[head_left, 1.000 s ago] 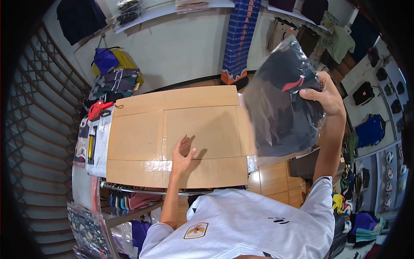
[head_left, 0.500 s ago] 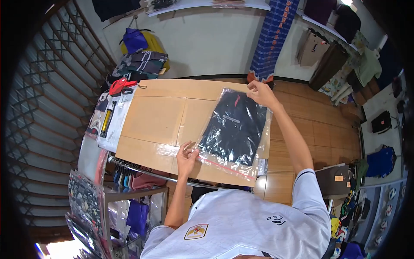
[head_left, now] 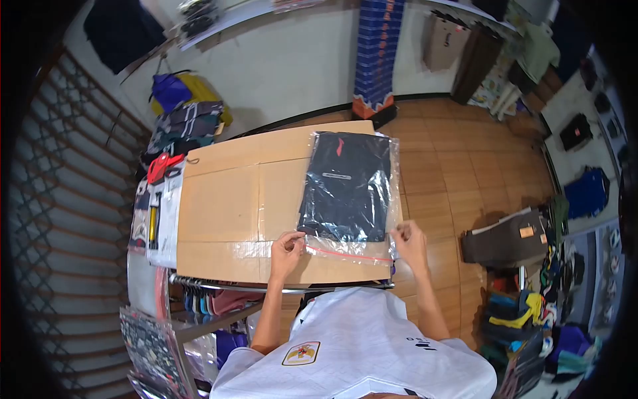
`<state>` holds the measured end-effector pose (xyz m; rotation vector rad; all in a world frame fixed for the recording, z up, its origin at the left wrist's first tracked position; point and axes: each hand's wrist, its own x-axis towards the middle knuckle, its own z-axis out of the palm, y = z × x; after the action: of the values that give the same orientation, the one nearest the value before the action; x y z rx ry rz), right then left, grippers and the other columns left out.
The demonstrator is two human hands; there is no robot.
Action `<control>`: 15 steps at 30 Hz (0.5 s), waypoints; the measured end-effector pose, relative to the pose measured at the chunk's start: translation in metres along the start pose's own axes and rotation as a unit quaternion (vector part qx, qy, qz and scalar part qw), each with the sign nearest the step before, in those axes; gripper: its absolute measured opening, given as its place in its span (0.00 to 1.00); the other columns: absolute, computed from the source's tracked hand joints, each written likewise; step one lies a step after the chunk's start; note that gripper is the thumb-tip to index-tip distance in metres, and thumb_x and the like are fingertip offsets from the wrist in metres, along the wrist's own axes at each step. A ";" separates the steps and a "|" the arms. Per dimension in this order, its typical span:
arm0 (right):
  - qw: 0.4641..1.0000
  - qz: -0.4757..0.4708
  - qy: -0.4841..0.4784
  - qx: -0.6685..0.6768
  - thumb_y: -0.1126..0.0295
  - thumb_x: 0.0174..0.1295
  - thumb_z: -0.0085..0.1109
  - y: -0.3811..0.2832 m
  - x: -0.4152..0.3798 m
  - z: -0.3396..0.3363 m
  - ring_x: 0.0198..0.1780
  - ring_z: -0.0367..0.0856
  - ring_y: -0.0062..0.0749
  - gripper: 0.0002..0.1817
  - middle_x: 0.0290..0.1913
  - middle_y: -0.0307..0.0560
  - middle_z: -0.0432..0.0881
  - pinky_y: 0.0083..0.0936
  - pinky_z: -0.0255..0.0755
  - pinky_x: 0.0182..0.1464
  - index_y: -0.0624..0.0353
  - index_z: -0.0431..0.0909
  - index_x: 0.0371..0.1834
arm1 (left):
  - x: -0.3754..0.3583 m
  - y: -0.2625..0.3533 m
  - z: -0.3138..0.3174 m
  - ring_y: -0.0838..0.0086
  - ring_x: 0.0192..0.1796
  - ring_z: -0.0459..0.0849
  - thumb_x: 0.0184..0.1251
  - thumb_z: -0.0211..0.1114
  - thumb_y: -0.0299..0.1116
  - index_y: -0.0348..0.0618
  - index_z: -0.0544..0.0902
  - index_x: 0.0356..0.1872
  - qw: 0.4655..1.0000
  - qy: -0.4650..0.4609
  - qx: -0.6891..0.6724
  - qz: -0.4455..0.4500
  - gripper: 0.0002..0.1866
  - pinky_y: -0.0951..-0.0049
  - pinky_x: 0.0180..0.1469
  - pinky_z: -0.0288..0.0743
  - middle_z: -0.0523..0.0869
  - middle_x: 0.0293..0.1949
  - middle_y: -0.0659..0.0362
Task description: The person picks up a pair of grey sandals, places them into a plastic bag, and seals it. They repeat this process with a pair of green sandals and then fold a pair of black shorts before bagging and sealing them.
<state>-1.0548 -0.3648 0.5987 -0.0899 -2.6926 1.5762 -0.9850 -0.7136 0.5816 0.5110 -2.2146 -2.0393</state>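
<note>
A clear plastic bag lies flat on a cardboard sheet, its red zip strip along the side nearest me. Inside the bag is a folded black garment with a small grey label and a red mark near its far end. My left hand pinches the bag's near left corner, thumb and forefinger together. On the opposite side, my right hand is closed at the near right edge of the bag, just above the level of the zip strip.
Left of the cardboard are a red tape dispenser and a yellow-and-black tool. Hangers with clothes hang under the near edge. A blue pillar stands behind; tiled floor lies to the right.
My right hand has come from the bag's far right corner down to its near right edge. The left hand stays at the near left corner. The view has shifted.
</note>
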 end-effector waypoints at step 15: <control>0.973 0.153 0.023 0.173 0.76 0.68 0.68 0.004 -0.101 0.029 0.31 0.87 0.26 0.19 0.36 0.51 0.89 0.23 0.79 0.27 0.67 0.76 0.60 | -0.009 -0.020 -0.043 0.78 0.41 0.89 0.76 0.66 0.22 0.30 0.81 0.58 0.997 -0.048 -0.052 0.018 0.14 0.76 0.44 0.88 0.89 0.39 0.57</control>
<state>-0.9555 -0.3942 0.5823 -0.5496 -2.4130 2.0716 -0.9605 -0.7525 0.5676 0.3682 -2.1358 -2.1906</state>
